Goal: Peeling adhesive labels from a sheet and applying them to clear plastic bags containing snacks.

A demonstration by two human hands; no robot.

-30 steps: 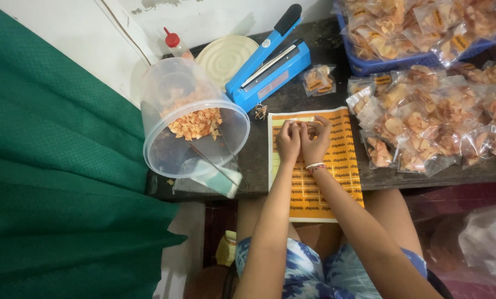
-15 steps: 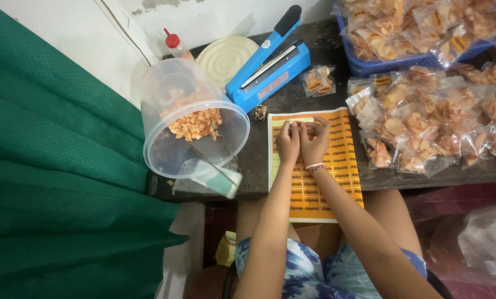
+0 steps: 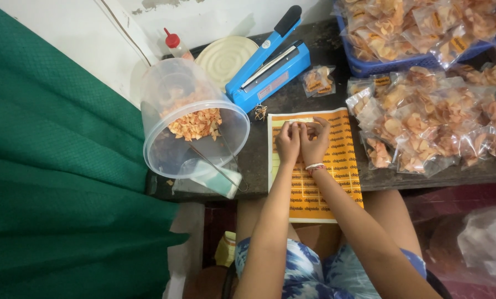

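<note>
Sticker sheet (image 3: 314,182): a long orange sheet with rows of small printed labels and a pale bare strip down its left edge. It lies flat on the dark tabletop (image 3: 259,160) in front of you, and its near end hangs over the edge above your lap.
Left hand (image 3: 287,143): it rests on the upper part of the sheet; your fingers are curled together, pinching at the sheet's surface.
Right hand (image 3: 316,141): it presses against your left hand, with the fingers bent and closed on the same spot. A band sits on this wrist.
Tub (image 3: 195,124): a clear plastic tub tipped on its side to your left, with orange snack pieces inside.
Sealer (image 3: 267,66): a blue bag sealer just beyond the sheet.
Snack bags (image 3: 425,122): small clear filled bags piled to your right, well apart from your hands.
</note>
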